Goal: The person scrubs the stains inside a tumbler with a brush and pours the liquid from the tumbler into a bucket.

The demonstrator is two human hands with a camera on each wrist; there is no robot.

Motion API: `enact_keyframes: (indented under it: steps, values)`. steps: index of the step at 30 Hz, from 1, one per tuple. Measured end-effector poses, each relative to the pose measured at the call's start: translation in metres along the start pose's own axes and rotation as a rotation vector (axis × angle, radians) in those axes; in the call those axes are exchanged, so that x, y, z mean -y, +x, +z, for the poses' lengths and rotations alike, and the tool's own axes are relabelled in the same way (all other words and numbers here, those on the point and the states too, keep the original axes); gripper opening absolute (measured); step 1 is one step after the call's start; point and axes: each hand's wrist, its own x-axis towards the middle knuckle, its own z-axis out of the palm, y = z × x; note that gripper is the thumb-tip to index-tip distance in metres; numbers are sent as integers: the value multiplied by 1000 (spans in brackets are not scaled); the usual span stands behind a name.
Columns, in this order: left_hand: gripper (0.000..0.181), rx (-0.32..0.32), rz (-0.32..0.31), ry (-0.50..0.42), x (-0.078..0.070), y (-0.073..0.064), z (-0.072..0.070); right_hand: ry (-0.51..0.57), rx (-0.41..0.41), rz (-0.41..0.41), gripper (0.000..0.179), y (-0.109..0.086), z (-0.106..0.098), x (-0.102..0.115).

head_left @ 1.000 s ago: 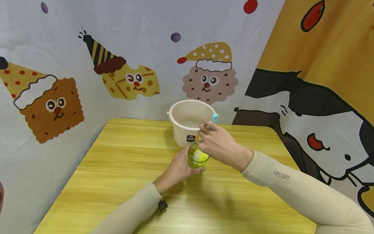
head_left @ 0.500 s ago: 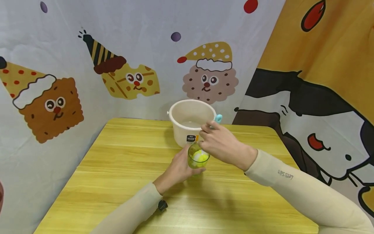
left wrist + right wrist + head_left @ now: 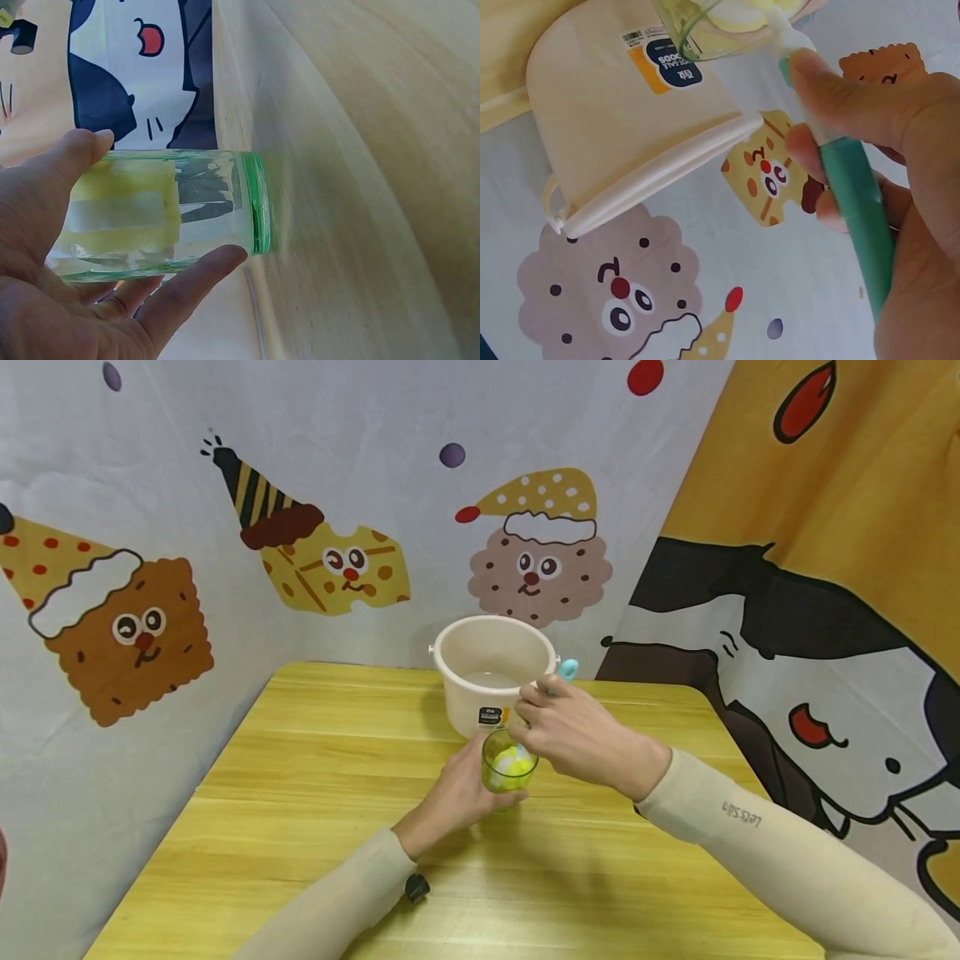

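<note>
"SALE" reads on the bucket label, "Let's Slim" on the sleeve.

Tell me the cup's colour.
The cup is clear with a green tint; best seen in the left wrist view.

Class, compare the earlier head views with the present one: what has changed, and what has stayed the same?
The right hand has shifted slightly to the person's right, and the handle end of the sponge brush it grips has swung right too. Nothing was newly grasped or released. The left hand, green-tinted cup and bucket stayed put.
</note>
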Motion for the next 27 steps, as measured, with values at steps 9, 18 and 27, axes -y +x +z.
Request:
enact_keyframes:
  steps: [9,18,27]
  values:
    - [96,7,-2,-5,-1,-1,0,3,-76,1,29,-6,6,3]
    - [95,4,-5,-8,-2,-2,0,2,-119,12,24,-11,7,7]
    - [97,1,-1,-4,-1,-1,1,-40,-114,26,23,-15,9,7]
